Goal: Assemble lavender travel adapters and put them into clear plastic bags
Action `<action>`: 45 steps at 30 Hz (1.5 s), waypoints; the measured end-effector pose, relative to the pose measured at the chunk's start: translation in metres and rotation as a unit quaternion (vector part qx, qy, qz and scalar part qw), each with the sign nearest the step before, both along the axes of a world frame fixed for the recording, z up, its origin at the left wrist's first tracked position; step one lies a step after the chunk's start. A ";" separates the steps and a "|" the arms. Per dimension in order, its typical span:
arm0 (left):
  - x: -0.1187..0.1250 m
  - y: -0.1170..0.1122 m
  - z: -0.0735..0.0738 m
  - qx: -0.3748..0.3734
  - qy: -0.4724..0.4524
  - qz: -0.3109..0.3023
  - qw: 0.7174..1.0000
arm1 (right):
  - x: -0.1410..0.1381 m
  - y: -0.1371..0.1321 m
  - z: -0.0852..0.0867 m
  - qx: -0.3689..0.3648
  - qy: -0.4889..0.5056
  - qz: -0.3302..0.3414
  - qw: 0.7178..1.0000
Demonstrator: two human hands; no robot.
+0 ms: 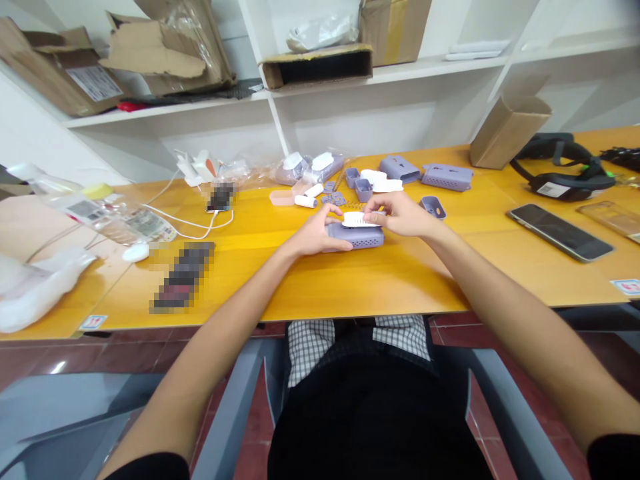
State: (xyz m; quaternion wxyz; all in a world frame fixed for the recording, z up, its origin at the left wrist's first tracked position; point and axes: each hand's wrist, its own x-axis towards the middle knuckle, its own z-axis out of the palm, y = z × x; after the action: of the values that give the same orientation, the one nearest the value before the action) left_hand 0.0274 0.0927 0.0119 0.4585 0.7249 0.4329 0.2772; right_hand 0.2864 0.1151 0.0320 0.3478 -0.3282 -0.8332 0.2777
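My left hand (316,233) is wrapped round the left end of a light purple plastic housing (367,238) with small holes along its side. In my right hand (397,212), thumb and fingers pinch a white ribbed plastic piece (353,219) that lies over the housing's top; whether it is seated cannot be made out. Just beyond are small purple cups (364,191), flat purple parts (333,198), thin coiled springs (353,205), white cylindrical pieces (305,201) and white parts (383,181). A purple open-framed piece (433,207) lies right of my right hand.
Two purple shells (447,177) and bagged purple-and-white units (323,163) lie farther back. To the right are a phone (560,231), a headset (565,183) and a cardboard box (510,130). A plastic bottle (75,200) and white cables (193,223) lie left. Shelves (420,73) stand behind.
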 end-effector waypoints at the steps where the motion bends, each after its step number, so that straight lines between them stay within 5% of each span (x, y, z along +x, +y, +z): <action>1: 0.000 0.000 0.000 0.000 -0.002 0.001 1.000 | 0.000 0.000 0.000 -0.005 0.002 0.003 1.000; 15: -0.002 0.003 -0.003 0.018 -0.035 -0.040 0.998 | 0.000 0.001 -0.002 0.016 -0.017 0.062 0.998; 26: -0.009 0.006 -0.010 0.151 0.033 -0.048 0.987 | -0.011 -0.010 -0.004 0.085 -0.042 0.063 0.994; 45: -0.010 -0.011 -0.005 0.113 0.011 -0.060 0.992 | -0.020 -0.023 -0.013 0.061 -0.001 0.136 0.989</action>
State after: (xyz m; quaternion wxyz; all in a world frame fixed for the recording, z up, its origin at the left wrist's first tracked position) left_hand 0.0175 0.0816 0.0070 0.3842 0.7998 0.3599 0.2883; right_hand 0.2659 0.0917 0.0187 0.3250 -0.1903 -0.8860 0.2706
